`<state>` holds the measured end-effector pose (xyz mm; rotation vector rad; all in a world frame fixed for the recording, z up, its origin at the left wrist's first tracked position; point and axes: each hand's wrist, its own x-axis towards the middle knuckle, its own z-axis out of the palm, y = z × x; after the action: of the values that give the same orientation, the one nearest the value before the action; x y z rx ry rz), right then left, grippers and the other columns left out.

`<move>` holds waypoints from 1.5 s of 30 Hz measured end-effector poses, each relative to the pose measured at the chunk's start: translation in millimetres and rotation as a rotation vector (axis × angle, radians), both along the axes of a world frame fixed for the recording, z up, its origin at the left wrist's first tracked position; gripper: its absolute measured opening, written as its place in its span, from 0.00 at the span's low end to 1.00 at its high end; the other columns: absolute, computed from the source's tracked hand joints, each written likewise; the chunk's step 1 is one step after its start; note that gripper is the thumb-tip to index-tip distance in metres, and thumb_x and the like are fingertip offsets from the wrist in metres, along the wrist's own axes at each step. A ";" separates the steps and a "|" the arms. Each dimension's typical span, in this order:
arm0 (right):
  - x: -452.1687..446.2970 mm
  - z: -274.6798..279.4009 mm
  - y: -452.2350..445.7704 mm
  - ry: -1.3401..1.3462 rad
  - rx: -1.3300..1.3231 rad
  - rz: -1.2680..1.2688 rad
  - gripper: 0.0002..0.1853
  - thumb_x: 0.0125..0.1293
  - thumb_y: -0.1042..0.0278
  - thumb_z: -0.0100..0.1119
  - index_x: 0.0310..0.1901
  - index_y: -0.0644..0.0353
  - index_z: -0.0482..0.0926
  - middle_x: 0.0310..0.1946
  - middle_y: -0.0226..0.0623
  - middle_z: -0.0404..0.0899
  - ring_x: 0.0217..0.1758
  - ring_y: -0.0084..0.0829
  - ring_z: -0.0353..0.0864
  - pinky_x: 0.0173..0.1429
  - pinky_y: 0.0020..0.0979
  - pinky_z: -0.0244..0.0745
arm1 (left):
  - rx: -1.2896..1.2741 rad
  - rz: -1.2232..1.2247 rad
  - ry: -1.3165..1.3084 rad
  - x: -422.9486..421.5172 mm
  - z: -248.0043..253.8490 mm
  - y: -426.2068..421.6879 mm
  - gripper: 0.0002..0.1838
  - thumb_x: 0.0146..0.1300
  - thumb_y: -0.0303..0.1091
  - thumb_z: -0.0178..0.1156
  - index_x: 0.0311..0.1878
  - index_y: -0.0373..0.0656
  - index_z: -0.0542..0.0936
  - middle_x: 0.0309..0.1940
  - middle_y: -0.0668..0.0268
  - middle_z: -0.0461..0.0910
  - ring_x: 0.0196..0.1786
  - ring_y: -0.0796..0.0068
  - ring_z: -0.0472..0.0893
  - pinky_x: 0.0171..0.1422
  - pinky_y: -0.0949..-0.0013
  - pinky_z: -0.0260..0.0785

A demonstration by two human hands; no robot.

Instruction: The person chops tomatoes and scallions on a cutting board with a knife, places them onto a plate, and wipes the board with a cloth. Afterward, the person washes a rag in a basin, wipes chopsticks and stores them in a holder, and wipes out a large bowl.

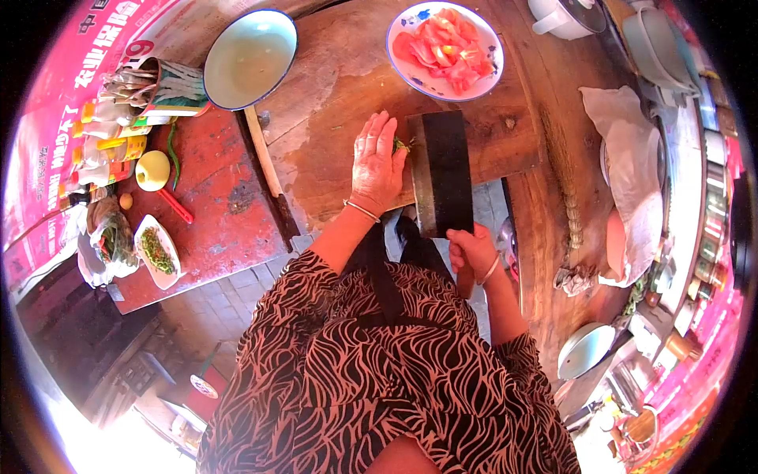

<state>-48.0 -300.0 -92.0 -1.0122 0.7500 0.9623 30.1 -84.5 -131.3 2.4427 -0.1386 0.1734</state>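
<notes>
Pink poster [49, 107], upper left: white characters [106, 43] 农业保险; black 中国 [88, 24] above; red numeral 9 [140, 47] alongside; remaining lettering not securely legible.

A person's left hand [377, 167] stretched just above the frame's centre, fingers [384, 129] extended toward the top; the right hand [475, 251] curled closed, right of centre; both forearms [339, 235] angled inward.
</notes>
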 end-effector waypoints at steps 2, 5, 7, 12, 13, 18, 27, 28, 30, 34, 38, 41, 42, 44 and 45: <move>-2.4 -5.5 9.3 0.011 0.016 0.024 0.10 0.58 0.69 0.57 0.24 0.58 0.66 0.12 0.30 0.65 0.10 0.23 0.64 0.12 0.28 0.63 | -0.021 0.028 0.014 -1.3 1.6 -3.4 0.25 0.57 0.29 0.54 0.58 0.35 0.65 0.60 0.51 0.63 0.63 0.48 0.61 0.66 0.54 0.53; -0.3 -7.3 24.7 0.029 0.040 0.057 0.11 0.58 0.68 0.57 0.24 0.59 0.66 0.12 0.31 0.65 0.10 0.23 0.63 0.13 0.29 0.63 | -0.088 0.079 0.000 0.0 1.5 -6.7 0.24 0.57 0.28 0.53 0.58 0.35 0.65 0.60 0.51 0.63 0.63 0.49 0.61 0.66 0.55 0.54; -0.1 -11.4 33.3 0.049 0.078 0.092 0.11 0.58 0.68 0.57 0.25 0.59 0.66 0.12 0.31 0.65 0.10 0.24 0.63 0.13 0.30 0.64 | -0.127 0.128 -0.001 0.4 3.1 -10.6 0.24 0.57 0.27 0.52 0.58 0.35 0.65 0.60 0.50 0.62 0.63 0.49 0.61 0.66 0.55 0.54; 2.4 -18.4 41.1 0.045 0.188 0.140 0.10 0.58 0.68 0.57 0.26 0.58 0.65 0.12 0.29 0.63 0.09 0.23 0.62 0.13 0.30 0.63 | -0.214 0.251 -0.041 2.5 7.3 -15.3 0.21 0.61 0.29 0.48 0.58 0.35 0.65 0.61 0.50 0.63 0.63 0.52 0.62 0.66 0.59 0.55; 4.5 -15.7 41.8 0.035 0.183 0.132 0.10 0.58 0.68 0.56 0.26 0.59 0.65 0.12 0.30 0.63 0.09 0.23 0.62 0.13 0.30 0.63 | -0.225 0.262 -0.039 3.3 7.0 -15.9 0.21 0.61 0.30 0.48 0.58 0.34 0.65 0.61 0.50 0.62 0.63 0.50 0.62 0.66 0.59 0.55; 16.5 6.0 36.5 -0.014 0.176 0.088 0.09 0.59 0.69 0.55 0.26 0.59 0.65 0.12 0.30 0.64 0.09 0.23 0.62 0.12 0.29 0.62 | -0.285 0.265 -0.041 20.4 23.1 -26.2 0.21 0.61 0.30 0.50 0.57 0.33 0.65 0.60 0.49 0.62 0.62 0.50 0.63 0.65 0.60 0.57; 70.7 30.1 20.4 -0.215 -0.029 0.001 0.06 0.59 0.69 0.54 0.30 0.60 0.68 0.11 0.28 0.65 0.09 0.20 0.63 0.11 0.25 0.60 | -0.336 0.149 -0.220 104.7 34.9 -64.3 0.22 0.56 0.25 0.55 0.55 0.37 0.67 0.58 0.50 0.64 0.61 0.50 0.64 0.65 0.58 0.55; 76.6 32.6 20.1 -0.214 -0.049 0.003 0.06 0.59 0.70 0.55 0.30 0.60 0.68 0.11 0.28 0.65 0.09 0.20 0.63 0.11 0.25 0.60 | -0.356 0.146 -0.227 112.8 34.1 -66.9 0.21 0.56 0.25 0.55 0.54 0.37 0.68 0.57 0.51 0.65 0.61 0.50 0.64 0.65 0.58 0.55; 85.0 38.2 17.2 -0.216 -0.079 -0.003 0.07 0.58 0.70 0.54 0.28 0.60 0.68 0.11 0.28 0.65 0.09 0.21 0.63 0.11 0.26 0.60 | -0.327 0.182 -0.256 126.4 27.1 -69.9 0.18 0.58 0.26 0.53 0.53 0.39 0.71 0.53 0.50 0.69 0.59 0.52 0.66 0.64 0.59 0.56; 91.3 40.2 8.2 -0.219 -0.108 0.003 0.07 0.58 0.70 0.54 0.28 0.60 0.67 0.11 0.28 0.64 0.08 0.21 0.62 0.11 0.26 0.60 | -0.251 0.215 -0.313 147.3 7.8 -70.5 0.10 0.59 0.27 0.51 0.44 0.41 0.76 0.43 0.51 0.75 0.52 0.53 0.70 0.59 0.58 0.59; 85.7 47.0 -1.3 -0.231 -0.148 0.001 0.07 0.59 0.70 0.54 0.28 0.60 0.67 0.10 0.28 0.64 0.08 0.21 0.62 0.11 0.26 0.60 | -0.201 0.235 -0.290 154.4 1.3 -67.6 0.06 0.56 0.26 0.53 0.37 0.39 0.76 0.38 0.53 0.76 0.46 0.51 0.72 0.53 0.55 0.60; 73.5 49.7 -13.3 -0.239 -0.152 -0.011 0.07 0.59 0.70 0.53 0.28 0.61 0.67 0.10 0.29 0.64 0.09 0.21 0.62 0.12 0.26 0.61 | -0.199 0.261 -0.308 160.6 -12.9 -62.1 0.05 0.53 0.26 0.54 0.33 0.42 0.77 0.31 0.57 0.76 0.40 0.54 0.72 0.47 0.56 0.62; 70.0 51.0 -17.3 -0.233 -0.163 -0.014 0.06 0.59 0.70 0.53 0.28 0.61 0.67 0.10 0.29 0.64 0.09 0.21 0.62 0.12 0.26 0.61 | -0.221 0.247 -0.313 162.2 -17.0 -59.2 0.04 0.52 0.26 0.55 0.32 0.42 0.77 0.31 0.57 0.76 0.39 0.55 0.72 0.46 0.56 0.63; 64.9 53.5 -24.5 -0.219 -0.189 -0.020 0.06 0.59 0.71 0.54 0.29 0.60 0.67 0.10 0.29 0.64 0.09 0.21 0.63 0.13 0.26 0.61 | -0.269 0.220 -0.319 163.0 -22.1 -54.5 0.03 0.52 0.26 0.55 0.30 0.41 0.77 0.29 0.58 0.76 0.38 0.56 0.73 0.45 0.58 0.64; 64.5 53.4 -25.8 -0.222 -0.194 -0.036 0.06 0.59 0.71 0.54 0.29 0.60 0.67 0.10 0.29 0.64 0.09 0.21 0.63 0.13 0.25 0.61 | -0.352 0.247 -0.270 162.2 -19.4 -53.8 0.01 0.51 0.25 0.56 0.28 0.41 0.77 0.27 0.58 0.75 0.36 0.57 0.73 0.42 0.59 0.65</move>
<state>16.5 -325.8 -38.6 -1.2488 0.6816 0.7411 192.3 -138.2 -150.7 2.0693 0.0717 0.5871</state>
